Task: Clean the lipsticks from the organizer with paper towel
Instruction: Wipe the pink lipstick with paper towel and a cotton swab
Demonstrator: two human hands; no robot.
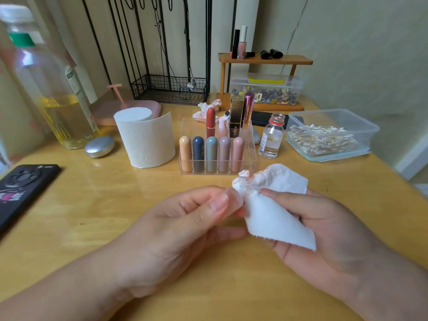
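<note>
This is a make-up corner in a home, not a working place. My surface is light wood, pushed against a plain beige wall. In the middle stands a clear organizer with lipsticks in rows. Far behind it, a small wooden shelf carries nail polish, and under it sits a clear box of small clips. To the left of the shelf, a black wire rack with hooks stands at the wall. At the right is a tub of cotton swabs, at the left a roll of paper towel, and near left a phone.
</note>
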